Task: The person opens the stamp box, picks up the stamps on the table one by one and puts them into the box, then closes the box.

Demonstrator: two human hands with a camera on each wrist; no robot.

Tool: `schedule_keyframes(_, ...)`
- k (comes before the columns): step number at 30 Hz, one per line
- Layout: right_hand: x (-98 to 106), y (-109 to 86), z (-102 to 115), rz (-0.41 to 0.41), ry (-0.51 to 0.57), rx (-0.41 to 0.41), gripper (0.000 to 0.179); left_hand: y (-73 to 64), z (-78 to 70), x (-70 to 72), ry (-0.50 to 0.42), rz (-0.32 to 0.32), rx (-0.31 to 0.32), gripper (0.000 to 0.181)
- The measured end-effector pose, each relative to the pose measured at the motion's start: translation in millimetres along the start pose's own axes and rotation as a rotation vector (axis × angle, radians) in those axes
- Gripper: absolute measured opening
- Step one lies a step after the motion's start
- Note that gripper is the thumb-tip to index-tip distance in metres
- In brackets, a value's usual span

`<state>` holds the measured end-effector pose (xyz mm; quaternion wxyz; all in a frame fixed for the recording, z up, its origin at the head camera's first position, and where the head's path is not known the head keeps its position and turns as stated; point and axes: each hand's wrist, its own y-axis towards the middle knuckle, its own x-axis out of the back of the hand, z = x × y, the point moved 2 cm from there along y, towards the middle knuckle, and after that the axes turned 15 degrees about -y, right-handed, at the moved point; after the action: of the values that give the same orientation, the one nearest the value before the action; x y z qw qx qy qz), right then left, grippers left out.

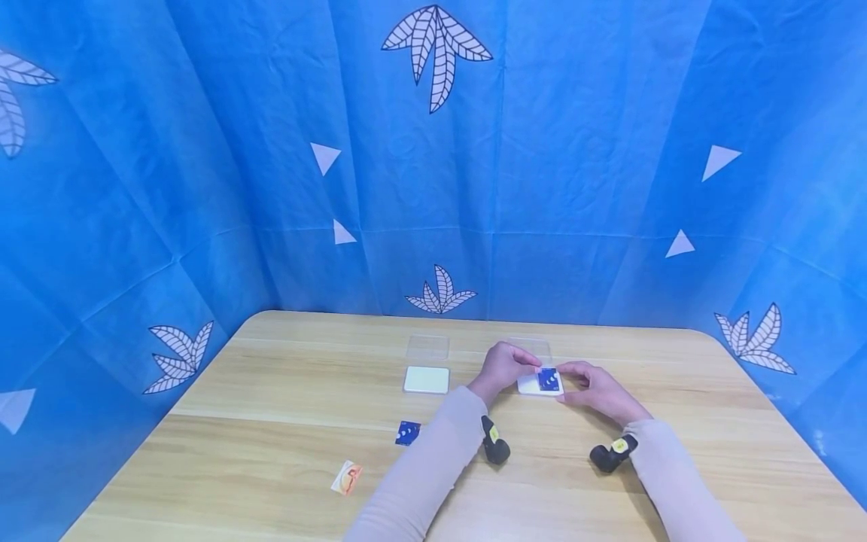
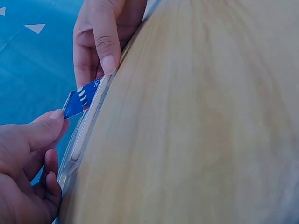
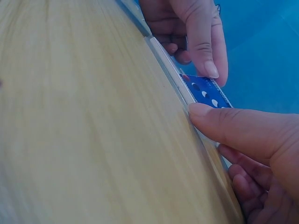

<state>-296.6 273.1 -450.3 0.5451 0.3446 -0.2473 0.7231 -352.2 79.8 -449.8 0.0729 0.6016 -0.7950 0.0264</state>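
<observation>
My left hand (image 1: 503,369) pinches the corner of a blue stamp (image 1: 548,379) between thumb and fingertip. Pale moon shapes and a perforated edge show on this stamp (image 2: 80,100) in the left wrist view. It lies tilted over the right part of a white pad (image 1: 528,385) in a flat clear plastic case, whose clear lid (image 1: 530,346) is folded open behind. From the other side my right hand (image 1: 599,388) grips the case's right end, thumb on the near edge and fingers at the far edge. The fingers' undersides are partly hidden.
Left of the hands lies a second open case with a white pad (image 1: 427,380) and clear lid (image 1: 428,347). Nearer on the wooden table (image 1: 271,421) are another blue stamp (image 1: 408,433), partly behind my left sleeve, and an orange-and-white stamp (image 1: 347,477). A blue curtain (image 1: 542,150) hangs behind.
</observation>
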Motion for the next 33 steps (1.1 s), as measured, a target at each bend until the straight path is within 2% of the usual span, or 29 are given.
schedule_keyframes(13,0.8,0.1,1.5,0.009,0.016,-0.010,0.057,-1.2,-2.3,-1.6,0.024,-0.009,0.006,0.009)
schedule_keyframes(20,2.0,-0.3,2.9,0.016,0.044,0.005,0.058,-3.5,-6.5,-2.3,0.014,-0.026,0.038,0.009)
schedule_keyframes(27,2.1,-0.4,1.8,0.005,0.021,0.014,0.054,-2.2,-4.2,-1.9,0.006,-0.018,-0.013,0.009)
schedule_keyframes(33,2.0,-2.0,2.9,0.007,0.015,0.010,0.054,-2.3,-2.4,-1.1,0.005,-0.013,-0.009,0.010)
